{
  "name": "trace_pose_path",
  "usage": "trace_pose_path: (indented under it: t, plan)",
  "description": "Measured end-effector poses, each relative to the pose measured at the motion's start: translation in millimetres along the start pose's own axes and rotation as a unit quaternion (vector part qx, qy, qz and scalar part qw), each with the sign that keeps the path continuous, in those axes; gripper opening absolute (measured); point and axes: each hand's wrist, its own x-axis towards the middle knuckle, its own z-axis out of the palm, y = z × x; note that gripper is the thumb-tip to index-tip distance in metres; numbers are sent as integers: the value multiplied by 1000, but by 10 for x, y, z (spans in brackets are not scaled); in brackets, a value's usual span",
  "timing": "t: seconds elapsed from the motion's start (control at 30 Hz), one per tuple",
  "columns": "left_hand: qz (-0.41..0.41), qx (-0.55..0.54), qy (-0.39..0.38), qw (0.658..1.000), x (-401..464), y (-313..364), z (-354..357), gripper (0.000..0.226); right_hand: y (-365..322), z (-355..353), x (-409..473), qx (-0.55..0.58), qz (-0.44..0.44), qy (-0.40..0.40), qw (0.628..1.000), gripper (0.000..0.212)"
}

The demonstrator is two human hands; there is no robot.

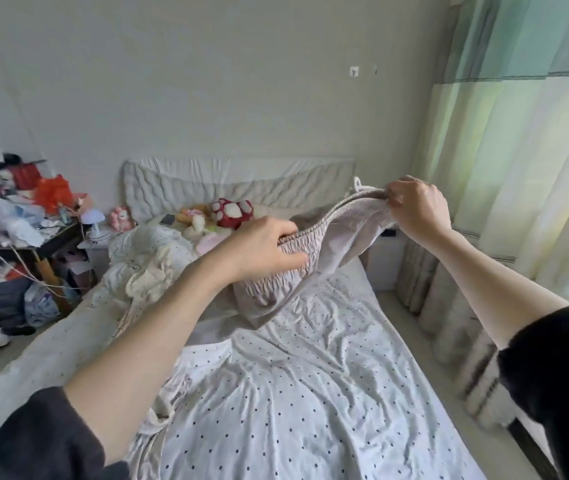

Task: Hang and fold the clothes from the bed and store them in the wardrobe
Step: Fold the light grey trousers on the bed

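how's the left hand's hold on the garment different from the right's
The left hand sits lower, gripping the gathered elastic waistband of the pale garment, thumb on the front; the right hand is raised higher, pinching the waistband's far end with fingertips. Both hold the same waistband, stretched between them above the bed.

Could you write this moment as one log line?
left hand: grips waistband | right hand: pinches waistband | pale trousers: held above bed

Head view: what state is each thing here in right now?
Left hand: grips the garment's elastic waistband.
Right hand: pinches the waistband's other end.
Grey garment: held up, stretched between the hands, lower part on the bed.
Dotted bedsheet: wrinkled.
Curtain: drawn shut.
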Motion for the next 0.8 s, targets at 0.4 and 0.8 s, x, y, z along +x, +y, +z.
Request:
trace_pose_path:
  t: [0.4, 0.8]
  plan:
    - [50, -44, -385, 921, 439, 1038, 2390, 21, 2089, 511, -1315, -56, -20, -210, 976, 24]
    - [42, -153, -484, 860, 381, 1497, 4347, 18, 3333, 926, -2330, -109, -87, -301, 943, 17]
